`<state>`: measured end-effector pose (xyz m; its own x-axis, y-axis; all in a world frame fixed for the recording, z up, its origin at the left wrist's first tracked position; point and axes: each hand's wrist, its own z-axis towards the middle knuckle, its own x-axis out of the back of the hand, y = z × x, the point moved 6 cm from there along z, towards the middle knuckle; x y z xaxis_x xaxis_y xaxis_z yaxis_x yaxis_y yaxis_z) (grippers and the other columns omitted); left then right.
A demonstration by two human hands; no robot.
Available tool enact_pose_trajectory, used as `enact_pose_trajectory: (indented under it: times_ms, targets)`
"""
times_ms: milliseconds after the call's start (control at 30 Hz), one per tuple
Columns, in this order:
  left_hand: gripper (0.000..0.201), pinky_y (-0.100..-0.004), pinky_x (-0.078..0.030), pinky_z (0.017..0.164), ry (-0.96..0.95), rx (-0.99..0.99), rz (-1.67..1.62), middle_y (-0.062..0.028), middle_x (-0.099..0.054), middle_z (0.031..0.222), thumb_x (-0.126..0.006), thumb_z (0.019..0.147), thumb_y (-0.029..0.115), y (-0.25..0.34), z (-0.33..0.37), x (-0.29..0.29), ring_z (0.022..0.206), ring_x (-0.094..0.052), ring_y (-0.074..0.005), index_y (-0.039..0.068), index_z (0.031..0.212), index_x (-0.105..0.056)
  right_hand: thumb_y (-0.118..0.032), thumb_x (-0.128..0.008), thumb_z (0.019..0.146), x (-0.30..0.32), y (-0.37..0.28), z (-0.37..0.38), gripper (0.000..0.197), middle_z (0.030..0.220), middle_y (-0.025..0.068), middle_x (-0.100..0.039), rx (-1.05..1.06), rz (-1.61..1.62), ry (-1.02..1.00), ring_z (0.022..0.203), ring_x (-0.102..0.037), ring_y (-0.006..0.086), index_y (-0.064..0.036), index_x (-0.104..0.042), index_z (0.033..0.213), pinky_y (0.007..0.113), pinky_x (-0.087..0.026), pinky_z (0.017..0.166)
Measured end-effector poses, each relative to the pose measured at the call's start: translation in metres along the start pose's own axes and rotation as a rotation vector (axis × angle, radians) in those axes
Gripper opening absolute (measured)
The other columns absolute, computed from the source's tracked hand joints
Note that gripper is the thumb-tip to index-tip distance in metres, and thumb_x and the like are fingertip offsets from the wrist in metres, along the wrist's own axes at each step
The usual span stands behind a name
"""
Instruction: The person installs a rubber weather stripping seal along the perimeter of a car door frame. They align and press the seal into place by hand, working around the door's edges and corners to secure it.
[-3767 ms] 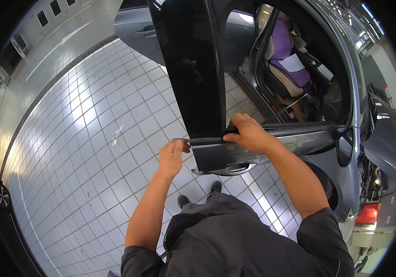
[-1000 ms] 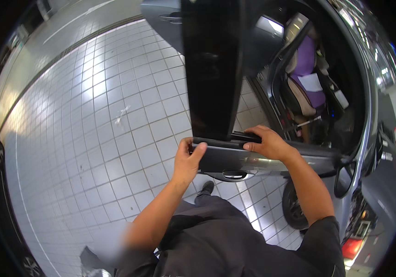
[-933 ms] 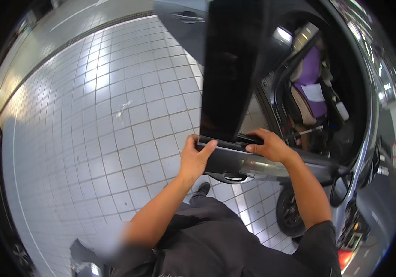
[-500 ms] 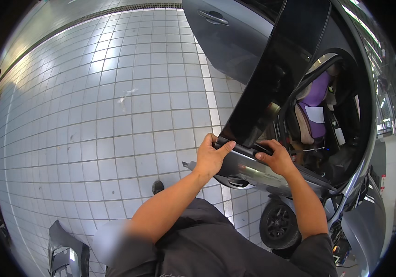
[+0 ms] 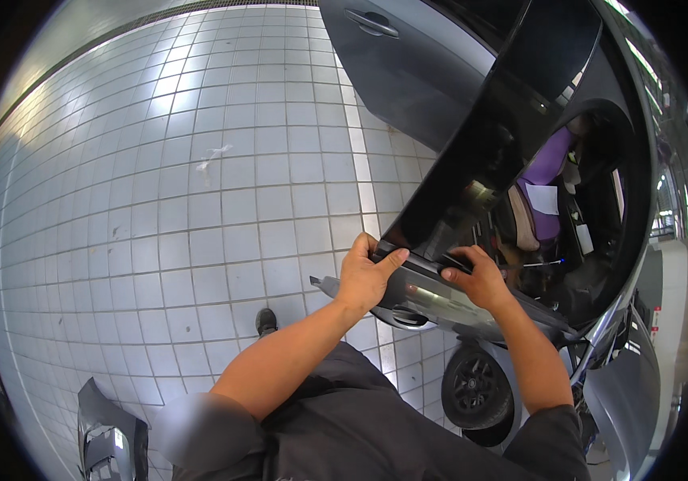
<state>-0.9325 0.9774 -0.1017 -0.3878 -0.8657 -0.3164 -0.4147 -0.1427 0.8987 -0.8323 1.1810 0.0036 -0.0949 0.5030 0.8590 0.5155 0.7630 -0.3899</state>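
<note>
Head view of a person at the open front door of a grey car, both bare hands on the door's upper edge. The left hand (image 5: 366, 276) is closed over the end corner of the grey painted metal car door (image 5: 432, 301), thumb on the near face and fingers (image 5: 390, 258) wrapped across the top, just below the corner of the dark tinted window pane (image 5: 512, 120); the right hand (image 5: 478, 279) lies beside it, further along the same edge, fingers curled onto the black belt-line strip (image 5: 440, 258) at the foot of the glass. The step in hand appears to be work along this strip while the door is steadied; the next move would likely call for a firm left-hand hold while the right fingers press or slide along the strip, kept clear of the glass edge. The door stands open, its sill glossy and reflective; the glass rises steeply away from the grip. Beyond the right hand the cabin shows a purple-covered seat (image 5: 548, 172); below the grip are a black-tyred wheel (image 5: 476, 389) and the pale tiled floor (image 5: 199, 200), with a shoe (image 5: 266, 321) under the left forearm.
</note>
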Motion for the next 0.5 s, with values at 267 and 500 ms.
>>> enact_pose_trajectory:
  times_ms: [267,500]
  targets:
    - [0.036,-0.0279,-0.047,0.065,-0.238,0.112,-0.04,-0.0004,-0.058,0.076,-0.084,0.085,0.027,-0.004,0.019,0.011,0.069,-0.053,-0.0109,0.007,0.084,-0.054,-0.043,-0.083,0.083,0.002,0.011,0.003,0.06,0.123,0.0163,-0.064,-0.019,-0.036,-0.036,0.116,-0.062,0.0352,-0.003,-0.067,0.125,0.041,-0.049,0.1]
    - [0.021,-0.0318,-0.043,0.069,-0.351,0.389,-0.019,0.0015,-0.061,0.079,-0.078,0.076,0.013,0.026,0.031,0.005,0.077,-0.058,-0.0125,0.013,0.082,-0.058,-0.055,-0.082,0.079,0.004,0.015,0.011,0.073,0.123,0.0189,-0.064,0.057,0.074,-0.135,0.12,-0.059,0.0358,-0.0014,-0.066,0.127,0.042,-0.048,0.102]
